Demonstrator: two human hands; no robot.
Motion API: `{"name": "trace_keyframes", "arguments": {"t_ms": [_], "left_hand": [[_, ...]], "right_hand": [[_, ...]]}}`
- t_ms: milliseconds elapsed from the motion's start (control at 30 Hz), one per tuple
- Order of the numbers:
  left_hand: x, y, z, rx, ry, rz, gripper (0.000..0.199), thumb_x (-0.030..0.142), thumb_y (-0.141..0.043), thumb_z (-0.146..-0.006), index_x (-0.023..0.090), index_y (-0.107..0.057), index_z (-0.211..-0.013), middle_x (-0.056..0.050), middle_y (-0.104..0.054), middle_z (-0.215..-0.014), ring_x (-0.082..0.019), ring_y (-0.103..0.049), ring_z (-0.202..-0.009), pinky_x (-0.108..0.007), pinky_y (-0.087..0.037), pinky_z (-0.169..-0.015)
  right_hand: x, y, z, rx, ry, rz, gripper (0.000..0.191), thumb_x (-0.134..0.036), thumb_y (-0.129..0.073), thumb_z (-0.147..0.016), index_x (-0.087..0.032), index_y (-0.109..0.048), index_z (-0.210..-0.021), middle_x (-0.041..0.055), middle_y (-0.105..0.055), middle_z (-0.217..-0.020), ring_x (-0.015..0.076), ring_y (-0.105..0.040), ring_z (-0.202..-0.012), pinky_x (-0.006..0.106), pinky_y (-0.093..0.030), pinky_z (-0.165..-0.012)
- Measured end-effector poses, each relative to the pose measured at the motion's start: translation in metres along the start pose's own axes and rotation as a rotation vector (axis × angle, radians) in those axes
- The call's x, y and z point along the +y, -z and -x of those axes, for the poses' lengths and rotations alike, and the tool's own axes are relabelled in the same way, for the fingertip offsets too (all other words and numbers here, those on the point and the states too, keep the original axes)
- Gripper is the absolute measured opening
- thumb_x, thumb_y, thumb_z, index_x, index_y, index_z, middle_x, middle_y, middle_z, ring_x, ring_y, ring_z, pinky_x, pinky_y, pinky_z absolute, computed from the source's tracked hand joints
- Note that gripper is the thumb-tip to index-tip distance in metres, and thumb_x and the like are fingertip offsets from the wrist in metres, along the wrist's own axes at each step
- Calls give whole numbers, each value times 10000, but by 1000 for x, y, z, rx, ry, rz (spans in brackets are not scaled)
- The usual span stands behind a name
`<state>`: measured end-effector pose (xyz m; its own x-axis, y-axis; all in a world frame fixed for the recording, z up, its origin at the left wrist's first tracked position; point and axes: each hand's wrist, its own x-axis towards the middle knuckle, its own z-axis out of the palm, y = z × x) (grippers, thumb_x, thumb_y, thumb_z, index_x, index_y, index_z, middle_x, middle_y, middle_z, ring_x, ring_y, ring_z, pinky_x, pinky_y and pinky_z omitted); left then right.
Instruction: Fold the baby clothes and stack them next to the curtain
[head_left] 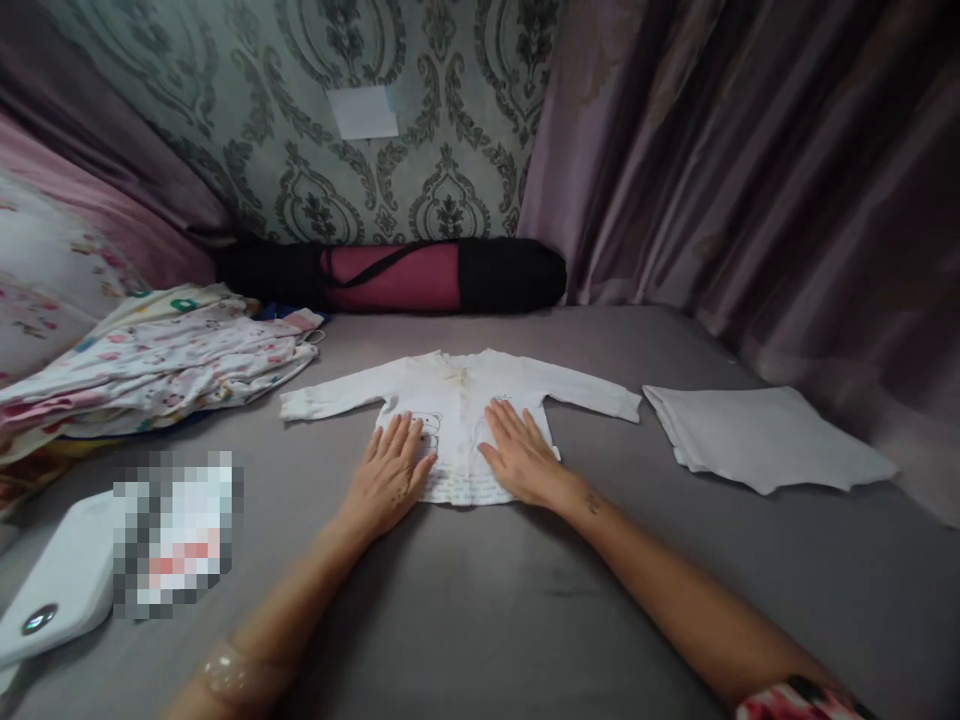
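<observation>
A small white long-sleeved baby shirt (461, 400) lies spread face up on the grey sheet, its sleeves stretched out to both sides. It has a buttoned front, a line-drawn animal print and small lettering near the hem. Flat on the shirt's lower left part rests my left hand (391, 470), fingers extended. My right hand (521, 455) presses flat on the lower right part, fingers slightly apart, covering much of the print there. Neither hand grips the cloth.
Folded white cloth (769, 435) lies to the right. A pile of patterned clothes (172, 350) sits at the left, with a white device (64, 570) and a blurred-out item (184, 535) nearer me. Along the wall lies a black and maroon bag (397, 275); purple curtains (675, 150) hang right.
</observation>
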<state>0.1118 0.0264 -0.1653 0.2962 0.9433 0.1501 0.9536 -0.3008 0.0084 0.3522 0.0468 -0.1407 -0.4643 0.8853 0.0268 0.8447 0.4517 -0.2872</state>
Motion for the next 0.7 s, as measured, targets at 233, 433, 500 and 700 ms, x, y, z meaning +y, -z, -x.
{"name": "trace_keyframes", "arguments": {"t_ms": [233, 433, 500, 700], "left_hand": [[-19, 4, 10, -140, 19, 6, 671, 527, -230, -966, 91, -336, -1465, -147, -268, -1543, -282, -218, -1437, -487, -237, -1147], [-14, 11, 4, -15, -7, -2, 630, 518, -212, -973, 126, -400, -1429, -147, -358, -1510, -265, -255, -1429, -512, -164, -1164], [-13, 6, 7, 4, -6, -6, 657, 529, -210, -970, 103, -381, -1439, -163, -337, -1517, -269, -244, -1433, -481, -196, -1161], [-14, 1, 6, -30, -17, -7, 649, 525, -173, -976, 117, -388, -1433, -153, -363, -1506, -276, -265, -1424, -495, -248, -1135]], "right_hand": [[25, -6, 28, 43, -52, 118, 627, -434, -270, -985, -54, -297, -1484, 143, -219, -1555, 247, -152, -1450, 455, -88, -1186], [7, 4, 26, 28, -27, 95, 610, -430, -266, -993, -81, -284, -1493, 144, -189, -1563, 257, -121, -1454, 489, -87, -1180], [-3, 4, 28, 34, 32, 84, 613, -426, -277, -993, -85, -259, -1501, 130, -141, -1575, 250, -79, -1460, 485, -62, -1185], [-22, 8, 27, -143, 120, -22, 614, -466, -239, -999, -113, -278, -1500, 127, -173, -1571, 255, -114, -1455, 492, -114, -1179]]}}
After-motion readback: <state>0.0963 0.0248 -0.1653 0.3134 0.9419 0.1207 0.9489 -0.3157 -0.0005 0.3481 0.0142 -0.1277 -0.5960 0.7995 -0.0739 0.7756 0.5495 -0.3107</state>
